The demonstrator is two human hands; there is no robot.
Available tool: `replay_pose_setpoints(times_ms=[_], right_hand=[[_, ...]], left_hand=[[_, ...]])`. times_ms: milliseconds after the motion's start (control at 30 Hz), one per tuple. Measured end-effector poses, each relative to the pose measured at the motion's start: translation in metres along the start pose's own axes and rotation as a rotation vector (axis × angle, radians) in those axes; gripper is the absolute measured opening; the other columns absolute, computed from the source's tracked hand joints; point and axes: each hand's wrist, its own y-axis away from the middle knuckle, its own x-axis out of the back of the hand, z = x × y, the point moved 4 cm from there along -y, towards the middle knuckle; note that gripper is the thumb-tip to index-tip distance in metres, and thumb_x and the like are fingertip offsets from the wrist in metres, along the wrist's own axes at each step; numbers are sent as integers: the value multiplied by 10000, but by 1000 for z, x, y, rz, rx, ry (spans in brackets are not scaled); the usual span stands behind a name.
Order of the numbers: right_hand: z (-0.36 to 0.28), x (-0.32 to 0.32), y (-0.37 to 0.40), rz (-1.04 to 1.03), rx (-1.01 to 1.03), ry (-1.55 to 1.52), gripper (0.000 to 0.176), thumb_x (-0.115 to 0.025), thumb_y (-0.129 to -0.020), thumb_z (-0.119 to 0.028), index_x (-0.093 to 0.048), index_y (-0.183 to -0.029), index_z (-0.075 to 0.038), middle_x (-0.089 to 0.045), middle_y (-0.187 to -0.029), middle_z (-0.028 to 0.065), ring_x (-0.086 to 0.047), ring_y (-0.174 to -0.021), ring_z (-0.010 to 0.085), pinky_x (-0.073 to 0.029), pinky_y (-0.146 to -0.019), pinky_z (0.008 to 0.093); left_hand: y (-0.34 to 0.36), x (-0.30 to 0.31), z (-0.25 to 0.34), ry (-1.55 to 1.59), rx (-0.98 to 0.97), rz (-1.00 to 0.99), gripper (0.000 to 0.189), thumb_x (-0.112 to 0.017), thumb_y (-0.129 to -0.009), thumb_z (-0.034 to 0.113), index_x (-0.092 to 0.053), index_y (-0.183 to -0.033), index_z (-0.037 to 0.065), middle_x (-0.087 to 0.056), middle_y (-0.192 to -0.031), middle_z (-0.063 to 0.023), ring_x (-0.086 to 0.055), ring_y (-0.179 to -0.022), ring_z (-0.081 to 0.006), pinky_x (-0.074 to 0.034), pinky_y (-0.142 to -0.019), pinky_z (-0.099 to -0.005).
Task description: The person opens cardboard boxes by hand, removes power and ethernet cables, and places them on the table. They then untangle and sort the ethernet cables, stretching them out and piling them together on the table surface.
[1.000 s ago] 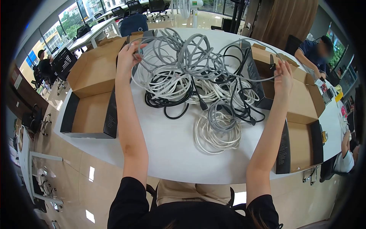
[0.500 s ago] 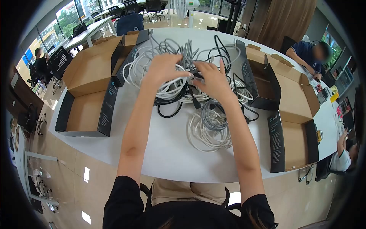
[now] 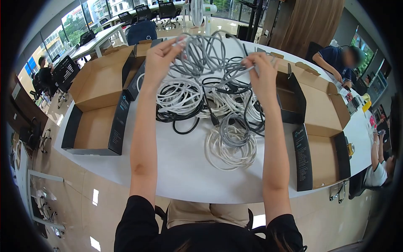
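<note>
Two bare hands, both up over the table [image 3: 184, 168], both on one grey cable [image 3: 205, 52]. Left hand [image 3: 163, 56] pinches it between thumb and fingers at the left end of the loops; right hand [image 3: 261, 69] grips a strand of it on the right. Neither is released; exact finger contact blurred. Grey cable hangs in loose, tangled loops between the two hands, above the back of the pile; whether some loops touch the pile, cannot tell.

Pile: at least two white bundles, left one [image 3: 179, 97] and right one [image 3: 235, 102], side by side, plus several black cables; tangled, so no exact count. One black plug [image 3: 214, 120] points toward the near edge. In front, one small grey coil [image 3: 227, 136] lies on one white coil [image 3: 231, 157], overlapping its upper part.

Four open boxes: two left, two right. Front left box [image 3: 117, 126] and front right box [image 3: 302, 157] each have the lid folded back. Rear left box [image 3: 133, 84] is partly hidden; rear right box [image 3: 294, 116] stands just beyond the right forearm.

At least three other people: one at left [image 3: 45, 74], two at right. One fan [image 3: 197, 12] at the back.
</note>
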Motion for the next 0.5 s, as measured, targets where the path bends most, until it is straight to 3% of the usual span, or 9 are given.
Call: replay_pose_setpoints(times_ms=[133,167,233,267,300,367,467,500], right_hand=[[9,16,-6,200,-19,101,55,-548,-865,-68,-595,-891,-79,-579,-976,12,-572,-958,257,-94,-1072,618],[14,20,-5,257,-12,192,51,-527,-881,-61,-575,-897,-65,-590,-928,41,-578,-918,285,-196,-1049,564],[45,29,-4,315,-25,138,86,-498,-912,-88,-571,-893,-45,-592,-865,69,-592,-872,265,-321,-948,489],[64,34,-3,345,-34,111,113,-484,-928,-102,-569,-892,-36,-592,-834,83,-599,-849,255,-383,-898,451],[95,39,0,326,-167,-40,151,-471,-943,-128,-564,-894,-20,-590,-795,93,-605,-804,230,-412,-790,403],[110,46,5,279,-307,-208,235,-434,-974,-182,-553,-906,9,-587,-751,109,-613,-651,168,-454,-574,304],[91,33,9,189,-421,-210,231,-444,-970,-183,-549,-908,12,-589,-749,112,-602,-555,176,-457,-538,302],[92,26,10,202,-377,-222,239,-455,-969,-199,-552,-904,10,-589,-731,112,-589,-508,169,-457,-512,296]], left_hand=[[-5,36,-4,269,43,182,239,-583,-904,158,-649,-1061,-10,-598,-705,26,-555,-615,-58,-401,-568,-182],[-1,40,0,261,27,260,278,-562,-916,157,-605,-1133,-10,-475,-625,38,-503,-578,-69,-391,-555,-197],[-2,72,-14,545,5,438,244,-556,-911,122,-571,-1107,-22,-505,-643,-6,-440,-542,-74,-364,-511,-217],[-4,109,-29,533,-81,525,245,-555,-913,122,-552,-1121,-8,-474,-647,2,-421,-543,-74,-355,-509,-222],[-5,138,-41,519,-166,609,248,-555,-916,121,-533,-1134,5,-443,-650,9,-403,-544,-73,-347,-506,-226],[-1,139,-24,447,-104,585,233,-555,-919,124,-530,-1124,17,-426,-657,17,-399,-551,-73,-347,-514,-219],[-2,108,-14,370,12,379,222,-552,-926,152,-556,-1107,24,-472,-682,27,-464,-583,-63,-383,-557,-194],[-3,90,-12,342,58,303,223,-550,-928,163,-564,-1102,24,-487,-683,29,-484,-593,-61,-394,-572,-190]])
